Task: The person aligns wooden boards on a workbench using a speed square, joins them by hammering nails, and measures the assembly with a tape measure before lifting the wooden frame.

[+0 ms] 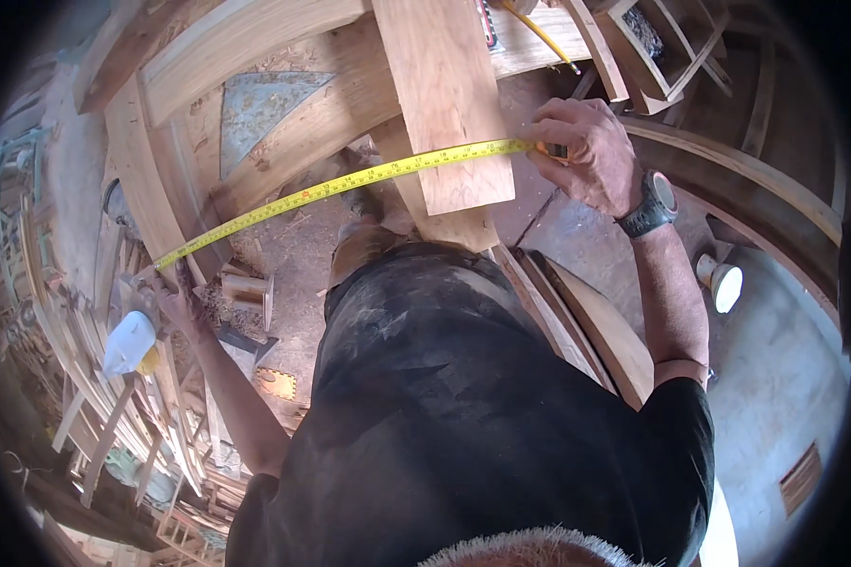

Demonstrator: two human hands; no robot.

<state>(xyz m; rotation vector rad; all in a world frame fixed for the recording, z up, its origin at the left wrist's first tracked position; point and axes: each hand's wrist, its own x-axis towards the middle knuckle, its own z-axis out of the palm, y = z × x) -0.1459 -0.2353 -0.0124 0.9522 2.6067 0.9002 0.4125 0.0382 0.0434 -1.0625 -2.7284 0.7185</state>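
A yellow tape measure (pixel 350 180) is drawn out in a long band from left to right before me. My right hand (pixel 586 156), with a watch on the wrist, is closed around its case, of which only a small dark and orange part shows. At the far left my left hand (pixel 182 300) pinches the free end of the tape by a wooden post (pixel 147 180). Between my hands the band crosses over the near end of a wide pale board (pixel 449 104), which points toward me.
A yellow pencil (pixel 544 38) lies beyond the board. Curved and straight timbers (pixel 274 142) form a frame ahead. Long strips of wood (pixel 66 321) and a white plastic jug (pixel 130 342) are at the left. Boards (pixel 586 321) lean by my right side, and a white container (pixel 725 287) stands beyond.
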